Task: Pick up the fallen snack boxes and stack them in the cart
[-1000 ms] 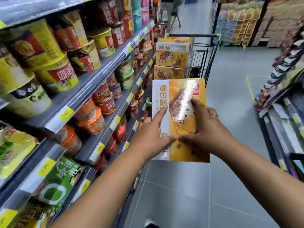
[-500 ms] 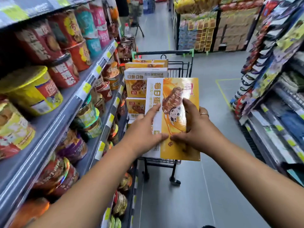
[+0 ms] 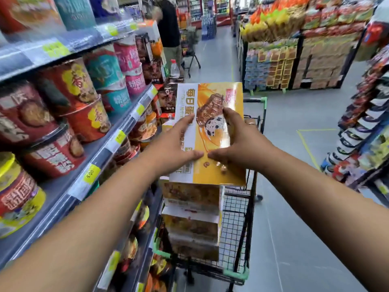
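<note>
Your left hand [image 3: 179, 142] and right hand [image 3: 239, 142] are gripping the snack box [image 3: 210, 172] flat just above the stack [image 3: 191, 224] in the cart [image 3: 235, 273], and you are likely needing to lower it squarely on top.

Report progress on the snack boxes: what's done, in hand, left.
Done: several snack boxes are stacked in the cart. In hand: left hand and right hand hold a yellow box just above that stack. Left: set it on top. The floor shown has no fallen boxes, but whether more lie out of view cannot be told.
</note>
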The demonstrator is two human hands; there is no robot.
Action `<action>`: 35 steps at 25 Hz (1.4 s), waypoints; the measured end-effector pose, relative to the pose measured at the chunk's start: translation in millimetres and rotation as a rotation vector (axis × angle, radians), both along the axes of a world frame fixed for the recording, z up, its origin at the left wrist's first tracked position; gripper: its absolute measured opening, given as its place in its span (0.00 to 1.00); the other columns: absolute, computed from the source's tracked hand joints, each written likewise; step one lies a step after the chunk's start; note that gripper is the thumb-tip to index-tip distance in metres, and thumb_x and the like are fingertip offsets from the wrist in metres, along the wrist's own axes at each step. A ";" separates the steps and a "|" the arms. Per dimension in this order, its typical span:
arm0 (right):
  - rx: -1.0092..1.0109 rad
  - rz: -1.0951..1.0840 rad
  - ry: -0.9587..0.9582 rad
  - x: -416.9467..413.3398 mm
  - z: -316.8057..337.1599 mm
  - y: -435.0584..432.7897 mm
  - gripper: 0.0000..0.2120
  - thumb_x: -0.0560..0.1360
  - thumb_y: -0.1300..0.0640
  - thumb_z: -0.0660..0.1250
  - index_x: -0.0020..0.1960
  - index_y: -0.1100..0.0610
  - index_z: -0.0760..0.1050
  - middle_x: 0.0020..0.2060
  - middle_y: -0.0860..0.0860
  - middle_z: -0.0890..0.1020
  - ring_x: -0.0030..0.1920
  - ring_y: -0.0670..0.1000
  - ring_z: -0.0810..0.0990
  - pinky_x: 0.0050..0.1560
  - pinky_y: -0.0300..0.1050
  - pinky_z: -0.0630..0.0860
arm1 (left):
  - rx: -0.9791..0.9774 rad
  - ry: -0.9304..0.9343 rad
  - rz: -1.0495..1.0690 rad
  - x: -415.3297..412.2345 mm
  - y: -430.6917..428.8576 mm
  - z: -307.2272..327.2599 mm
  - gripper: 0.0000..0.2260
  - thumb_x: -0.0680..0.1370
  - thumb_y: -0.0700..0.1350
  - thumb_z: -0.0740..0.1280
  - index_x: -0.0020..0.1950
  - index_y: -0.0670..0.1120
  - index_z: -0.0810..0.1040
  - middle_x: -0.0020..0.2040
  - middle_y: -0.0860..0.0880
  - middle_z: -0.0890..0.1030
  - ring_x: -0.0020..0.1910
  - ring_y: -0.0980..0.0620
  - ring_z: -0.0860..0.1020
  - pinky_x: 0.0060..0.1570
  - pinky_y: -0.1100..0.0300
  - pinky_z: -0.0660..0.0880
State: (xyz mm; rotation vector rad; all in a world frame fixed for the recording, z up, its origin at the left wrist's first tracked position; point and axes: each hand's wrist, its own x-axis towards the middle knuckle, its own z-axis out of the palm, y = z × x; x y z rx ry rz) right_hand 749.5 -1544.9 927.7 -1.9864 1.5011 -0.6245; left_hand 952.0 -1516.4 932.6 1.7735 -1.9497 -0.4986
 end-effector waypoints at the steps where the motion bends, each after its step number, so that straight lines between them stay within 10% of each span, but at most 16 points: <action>1: -0.003 0.017 -0.009 2.5 7.7 -20.7 0.56 0.61 0.40 0.78 0.76 0.36 0.44 0.73 0.56 0.61 0.66 0.59 0.71 0.63 0.49 0.71 | 0.007 -0.015 0.015 2.9 -17.4 8.5 0.42 0.72 0.55 0.74 0.78 0.62 0.51 0.74 0.50 0.67 0.70 0.49 0.69 0.69 0.58 0.65; 9: 0.129 0.068 -0.033 39.2 24.2 -158.6 0.55 0.61 0.44 0.80 0.77 0.40 0.48 0.70 0.57 0.66 0.64 0.60 0.73 0.62 0.52 0.74 | 0.115 -0.013 0.108 28.1 -139.7 27.6 0.37 0.75 0.54 0.71 0.78 0.62 0.53 0.77 0.51 0.63 0.73 0.49 0.66 0.70 0.54 0.65; 15: 0.280 -0.002 -0.053 65.2 16.1 -201.2 0.55 0.61 0.47 0.81 0.76 0.39 0.50 0.66 0.54 0.71 0.53 0.60 0.79 0.39 0.61 0.82 | 0.185 -0.072 0.063 49.9 -193.5 18.5 0.33 0.77 0.56 0.68 0.78 0.60 0.55 0.74 0.51 0.67 0.65 0.49 0.72 0.56 0.61 0.68; 24: 0.454 -0.067 -0.005 79.5 1.7 -213.7 0.40 0.67 0.41 0.75 0.74 0.42 0.60 0.59 0.51 0.69 0.42 0.48 0.75 0.27 0.41 0.75 | 0.346 -0.193 -0.062 71.4 -226.3 -16.8 0.29 0.79 0.64 0.57 0.79 0.59 0.53 0.77 0.45 0.62 0.73 0.43 0.66 0.68 0.52 0.66; 35: 0.325 -0.193 -0.080 70.3 -5.9 -196.4 0.38 0.68 0.40 0.74 0.73 0.42 0.63 0.67 0.52 0.70 0.50 0.52 0.79 0.36 0.48 0.82 | 0.191 -0.469 -0.053 53.8 -229.9 6.7 0.30 0.78 0.64 0.60 0.77 0.56 0.59 0.76 0.41 0.62 0.72 0.38 0.63 0.69 0.48 0.64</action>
